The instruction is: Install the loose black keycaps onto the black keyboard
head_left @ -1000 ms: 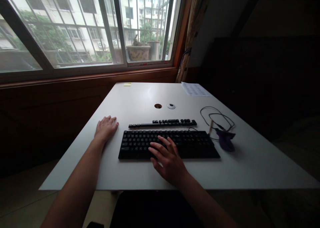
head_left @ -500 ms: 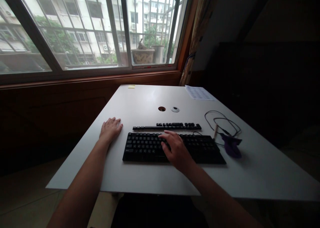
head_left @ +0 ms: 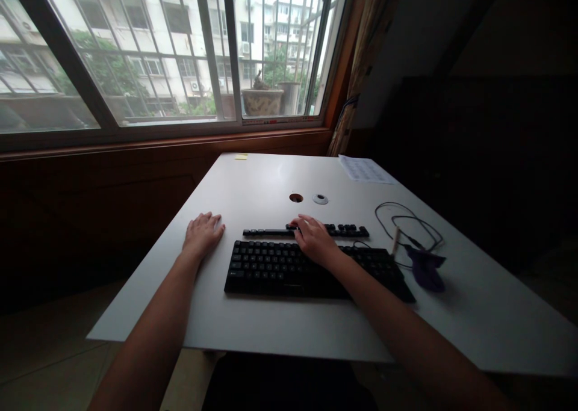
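- Right hand (head_left: 315,239): its grip is bent over the loose keycaps (head_left: 347,231), thumb and fingertips close down at the row; cannot tell whether they pinch one.
- Those keycaps lie in a row just beyond the keyboard (head_left: 295,274), at its 12 o'clock; the right forearm crosses over the keyboard.
- Left hand (head_left: 201,236): toward 10 o'clock of the keyboard, palm down on the table (head_left: 271,327), fingers slightly apart.
- Purple item (head_left: 427,271): 3 o'clock, near the keyboard, looped cable (head_left: 392,203) behind it.
- Farther off: white ring (head_left: 320,199) at 12, papers (head_left: 365,169) at 1, yellow note (head_left: 241,156) at 11.
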{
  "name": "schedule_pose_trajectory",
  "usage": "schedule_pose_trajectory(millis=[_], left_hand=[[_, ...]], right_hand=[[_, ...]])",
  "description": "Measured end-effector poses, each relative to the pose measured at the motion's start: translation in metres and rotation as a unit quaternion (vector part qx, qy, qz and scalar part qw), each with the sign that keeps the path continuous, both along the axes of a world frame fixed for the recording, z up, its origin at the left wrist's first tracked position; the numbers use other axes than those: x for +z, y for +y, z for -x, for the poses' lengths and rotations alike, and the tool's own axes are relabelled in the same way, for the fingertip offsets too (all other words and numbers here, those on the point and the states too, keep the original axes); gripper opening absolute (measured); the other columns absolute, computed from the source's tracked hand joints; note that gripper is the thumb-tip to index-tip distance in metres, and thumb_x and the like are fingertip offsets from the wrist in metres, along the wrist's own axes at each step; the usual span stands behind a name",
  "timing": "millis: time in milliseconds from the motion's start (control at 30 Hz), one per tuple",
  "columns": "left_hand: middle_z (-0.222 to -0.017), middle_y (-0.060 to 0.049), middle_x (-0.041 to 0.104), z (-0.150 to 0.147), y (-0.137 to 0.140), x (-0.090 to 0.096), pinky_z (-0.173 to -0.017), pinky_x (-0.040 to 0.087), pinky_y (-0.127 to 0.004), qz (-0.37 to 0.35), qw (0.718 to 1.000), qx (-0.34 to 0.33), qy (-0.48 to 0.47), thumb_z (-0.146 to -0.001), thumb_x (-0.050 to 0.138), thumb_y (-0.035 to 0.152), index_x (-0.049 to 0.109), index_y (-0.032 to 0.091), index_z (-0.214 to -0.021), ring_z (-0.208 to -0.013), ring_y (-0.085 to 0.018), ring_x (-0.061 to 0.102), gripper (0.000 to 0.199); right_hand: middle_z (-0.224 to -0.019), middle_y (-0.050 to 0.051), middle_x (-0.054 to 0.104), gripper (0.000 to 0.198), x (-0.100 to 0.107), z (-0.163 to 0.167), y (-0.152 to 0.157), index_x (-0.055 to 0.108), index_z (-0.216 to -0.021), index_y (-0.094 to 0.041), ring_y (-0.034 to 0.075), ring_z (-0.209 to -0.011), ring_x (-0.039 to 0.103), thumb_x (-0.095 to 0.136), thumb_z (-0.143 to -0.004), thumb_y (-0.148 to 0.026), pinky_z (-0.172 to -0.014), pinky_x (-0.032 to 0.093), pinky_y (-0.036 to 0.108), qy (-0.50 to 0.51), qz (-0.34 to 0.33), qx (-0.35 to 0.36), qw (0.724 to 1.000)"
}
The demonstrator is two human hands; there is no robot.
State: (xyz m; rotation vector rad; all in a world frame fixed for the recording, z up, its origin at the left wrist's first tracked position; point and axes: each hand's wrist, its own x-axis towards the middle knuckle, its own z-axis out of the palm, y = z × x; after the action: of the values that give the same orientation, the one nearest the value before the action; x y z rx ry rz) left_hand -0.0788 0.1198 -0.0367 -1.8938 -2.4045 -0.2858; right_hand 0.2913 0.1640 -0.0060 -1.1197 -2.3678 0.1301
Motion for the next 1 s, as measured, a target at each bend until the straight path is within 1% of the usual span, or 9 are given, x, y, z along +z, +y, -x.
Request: schedule_pose_trajectory(millis=[167,300,400,500,633,700,800,900,1000], left_hand=[[-0.165,-0.011,0.045,0.000,0.000,0.000,-0.125,0.026,-0.051,0.003,1.000,0.001,0.000,-0.103,0.037,0.053,0.054,0.026,-0.152,-0.155,-0.032,0.035,0.058],[-0.165,-0.011,0.044,-0.001,-0.001,0.002,-0.126,0.026,-0.050,0.005,1.000,0.002,-0.001,-0.103,0.036,0.053,0.053,0.026,-0.153,-0.155,-0.031,0.035,0.059],[-0.165,-0.011,0.045,-0.003,-0.002,0.003,-0.126,0.026,-0.050,0.006,1.000,0.001,-0.003,-0.103,0.036,0.053,0.053,0.026,-0.153,-0.155,-0.031,0.036,0.059],[-0.165,-0.012,0.045,-0.004,-0.003,0.004,-0.126,0.025,-0.051,0.006,1.000,0.002,-0.004,-0.103,0.036,0.052,0.053,0.025,-0.152,-0.154,-0.031,0.036,0.058],[-0.164,-0.011,0.046,-0.004,-0.003,0.005,-0.125,0.026,-0.051,0.005,1.000,0.004,-0.005,-0.103,0.037,0.053,0.053,0.027,-0.152,-0.154,-0.031,0.036,0.057],[-0.164,-0.011,0.047,-0.004,-0.003,0.005,-0.125,0.026,-0.051,0.005,1.000,0.004,-0.005,-0.103,0.037,0.053,0.053,0.028,-0.152,-0.154,-0.031,0.036,0.057],[-0.164,-0.011,0.046,-0.003,-0.003,0.005,-0.125,0.025,-0.051,0.004,1.000,0.004,-0.006,-0.103,0.036,0.053,0.053,0.027,-0.152,-0.154,-0.031,0.035,0.058],[-0.164,-0.012,0.046,-0.003,-0.003,0.004,-0.125,0.026,-0.051,0.002,1.000,0.003,-0.008,-0.103,0.037,0.053,0.053,0.026,-0.152,-0.154,-0.031,0.036,0.058],[-0.164,-0.012,0.046,-0.003,-0.003,0.003,-0.125,0.026,-0.051,0.000,1.000,0.003,-0.008,-0.103,0.039,0.052,0.054,0.027,-0.152,-0.154,-0.031,0.036,0.057]], right_hand=[[-0.132,0.011,0.073,0.030,-0.003,0.002,0.003,0.061,-0.126,-0.022,0.027,-0.148,0.046,0.046,-0.100,-0.020,-0.123,0.030,0.054,-0.018,0.010,0.006,1.000],[-0.135,0.012,0.071,0.030,-0.006,0.004,0.008,0.060,-0.127,-0.022,0.029,-0.149,0.045,0.046,-0.101,-0.020,-0.122,0.031,0.055,-0.027,0.016,0.005,0.999],[-0.136,0.012,0.070,0.030,-0.006,0.008,0.013,0.060,-0.128,-0.022,0.028,-0.150,0.044,0.046,-0.101,-0.021,-0.121,0.032,0.055,-0.032,0.018,0.008,0.999],[-0.134,0.012,0.071,0.030,-0.002,0.014,0.018,0.061,-0.127,-0.023,0.027,-0.149,0.045,0.047,-0.101,-0.020,-0.120,0.033,0.055,-0.035,0.020,0.011,0.999],[-0.133,0.012,0.071,0.030,0.009,0.023,0.028,0.063,-0.125,-0.023,0.028,-0.147,0.046,0.047,-0.100,-0.016,-0.118,0.034,0.055,-0.027,0.015,0.000,1.000],[-0.132,0.013,0.071,0.028,0.016,0.027,0.035,0.065,-0.121,-0.023,0.029,-0.144,0.049,0.049,-0.100,-0.016,-0.116,0.036,0.054,-0.022,0.011,-0.007,1.000],[-0.125,0.012,0.072,0.020,0.024,0.031,0.045,0.068,-0.115,-0.023,0.029,-0.134,0.056,0.058,-0.098,-0.019,-0.110,0.042,0.050,-0.024,0.013,-0.010,1.000],[-0.116,0.010,0.075,0.016,0.028,0.034,0.052,0.070,-0.110,-0.024,0.029,-0.123,0.061,0.067,-0.094,-0.019,-0.102,0.046,0.046,-0.037,0.023,-0.004,0.999],[-0.113,0.009,0.075,0.016,0.029,0.036,0.055,0.072,-0.106,-0.024,0.028,-0.116,0.064,0.072,-0.090,-0.018,-0.099,0.047,0.044,-0.052,0.032,0.002,0.998]])
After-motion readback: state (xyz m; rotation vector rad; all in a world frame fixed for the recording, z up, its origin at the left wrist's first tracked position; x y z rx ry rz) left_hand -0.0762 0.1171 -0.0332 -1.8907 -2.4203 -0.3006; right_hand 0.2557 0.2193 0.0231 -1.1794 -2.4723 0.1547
